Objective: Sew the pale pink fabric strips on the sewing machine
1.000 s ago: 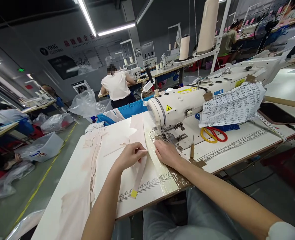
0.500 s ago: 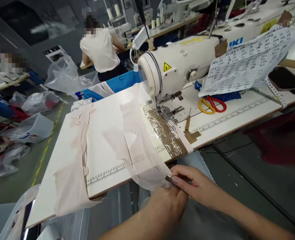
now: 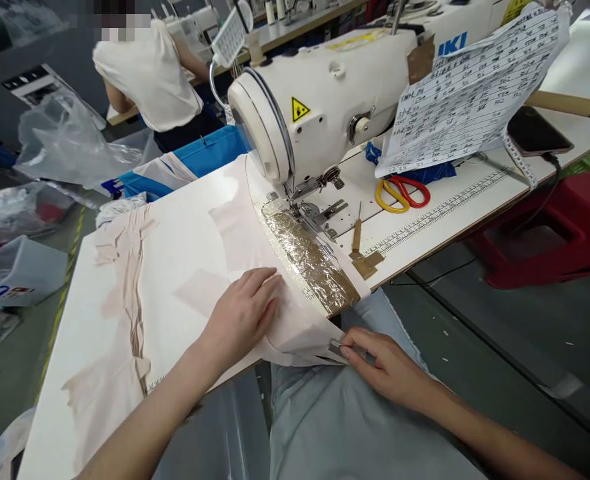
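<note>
In the head view my left hand (image 3: 245, 317) lies on the pale pink fabric (image 3: 295, 317), fingers stretched out together over it. My right hand (image 3: 382, 367) is closed in a pinch on a small grey metal tool (image 3: 335, 347) at the fabric's near end, where the cloth hangs over the table edge. Most of this tool is hidden by the fingers, so its kind is unclear. One strip of the fabric runs up beside the sewing machine (image 3: 319, 93), left of its needle area. A brown taped patch (image 3: 315, 260) covers the table below the presser foot.
Bunched pale pink pieces (image 3: 135, 287) lie along the table's left side. Red-and-yellow-handled scissors (image 3: 402, 195), a wooden-handled awl (image 3: 357, 233), a written sheet (image 3: 475, 93) and a phone (image 3: 539, 130) are to the right. A co-worker (image 3: 147, 73) sits beyond; a red stool (image 3: 549, 227) stands at right.
My left hand has moved from beside the right hand up and left onto the fabric, its fist opened out. The right hand keeps its pinch on the metal tool. The view has shifted.
</note>
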A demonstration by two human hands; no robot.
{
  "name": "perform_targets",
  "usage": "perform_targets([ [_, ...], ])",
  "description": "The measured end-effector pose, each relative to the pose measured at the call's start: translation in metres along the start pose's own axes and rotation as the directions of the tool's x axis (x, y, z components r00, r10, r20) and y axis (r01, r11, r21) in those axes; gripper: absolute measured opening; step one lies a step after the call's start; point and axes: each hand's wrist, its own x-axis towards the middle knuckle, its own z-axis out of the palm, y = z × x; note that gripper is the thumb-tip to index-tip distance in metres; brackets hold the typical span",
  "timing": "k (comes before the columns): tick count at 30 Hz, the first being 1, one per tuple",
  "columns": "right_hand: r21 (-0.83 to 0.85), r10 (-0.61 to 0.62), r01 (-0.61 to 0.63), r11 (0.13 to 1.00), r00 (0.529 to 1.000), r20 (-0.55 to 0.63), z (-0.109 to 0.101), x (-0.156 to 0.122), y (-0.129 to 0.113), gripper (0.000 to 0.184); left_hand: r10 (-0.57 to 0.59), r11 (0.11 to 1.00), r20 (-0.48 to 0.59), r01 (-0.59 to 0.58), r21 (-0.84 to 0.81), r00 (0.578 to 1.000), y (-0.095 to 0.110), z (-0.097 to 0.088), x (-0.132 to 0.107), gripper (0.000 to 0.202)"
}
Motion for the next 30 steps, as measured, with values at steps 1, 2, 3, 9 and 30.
perform_targets([
  [1, -0.009, 0.006, -0.006, 1.0, 1.0, -0.001, 0.0, 0.0, 0.0, 0.025, 0.012, 1.0, 0.015, -0.013, 0.02, 1.0, -0.007, 0.003, 0.005, 0.038],
  [2, -0.017, 0.011, -0.011, 1.0, 1.0, -0.004, 0.0, 0.0, 0.001, 0.025, 0.022, 0.999, 0.031, -0.023, 0.032, 0.999, -0.014, 0.006, 0.009, 0.04],
  [3, -0.025, 0.016, -0.016, 1.0, 1.0, -0.005, 0.0, 0.0, 0.001, 0.025, 0.03, 0.999, 0.044, -0.032, 0.04, 0.999, -0.02, 0.009, 0.013, 0.042],
  [9, -0.095, -0.003, 0.002, 0.995, 1.0, -0.007, -0.023, -0.01, 0.006, 0.028, 0.106, 0.991, 0.072, -0.112, 0.076, 0.992, -0.032, 0.018, 0.009, 0.048],
  [30, -0.672, -0.321, 0.059, 0.738, 0.907, -0.272, 0.022, 0.103, -0.064, 0.02, 0.335, 0.939, -0.187, -0.343, -0.01, 0.923, -0.046, 0.035, -0.012, 0.039],
])
